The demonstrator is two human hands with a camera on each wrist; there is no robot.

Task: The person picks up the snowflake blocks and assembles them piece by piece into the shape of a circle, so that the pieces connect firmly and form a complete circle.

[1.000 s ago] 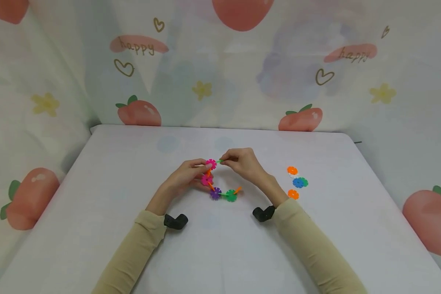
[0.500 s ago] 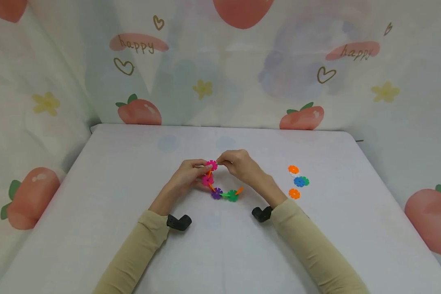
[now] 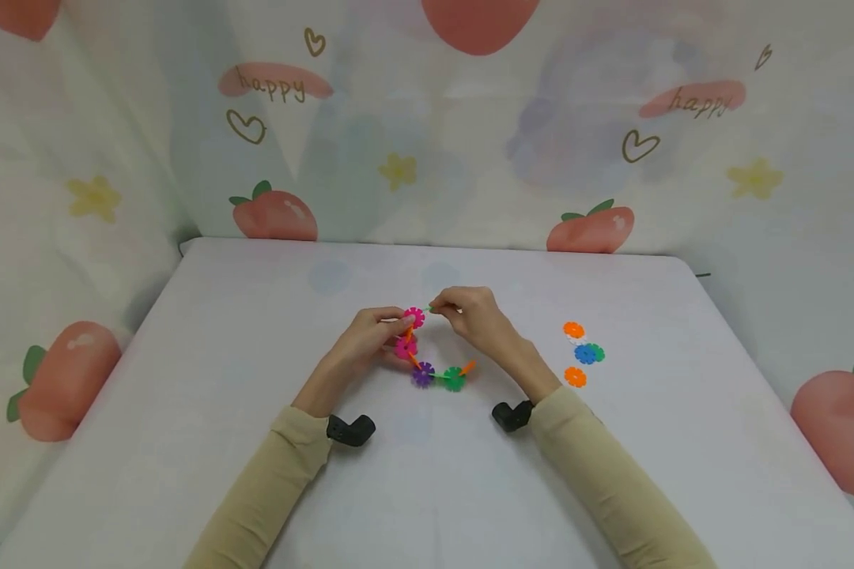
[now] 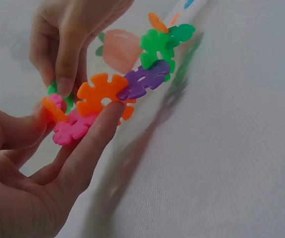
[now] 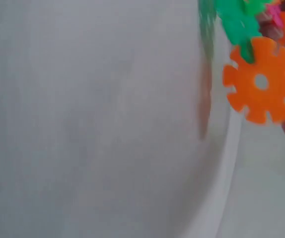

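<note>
My left hand (image 3: 361,341) holds a curved chain of interlocked plastic snowflake discs, its thumb on a pink disc (image 3: 415,318) at the far end. A lower pink disc (image 3: 406,346), a purple disc (image 3: 423,374) and a green disc (image 3: 455,379) follow along the chain, joined by discs seen edge-on. In the left wrist view, one finger lies against an orange disc (image 4: 99,95). My right hand (image 3: 478,318) pinches a green disc (image 4: 69,103) right at the pink one. The chain's free end is an orange disc (image 5: 262,82), large in the right wrist view.
Several loose discs lie on the white table to the right: an orange disc (image 3: 573,329), a blue disc (image 3: 585,353) overlapping a green one, a white one and a nearer orange disc (image 3: 575,377). A patterned cloth (image 3: 455,118) hangs behind the table.
My right hand moved in to the top pink disc with the green disc, then drew slightly back. The left hand keeps its hold on the chain.
</note>
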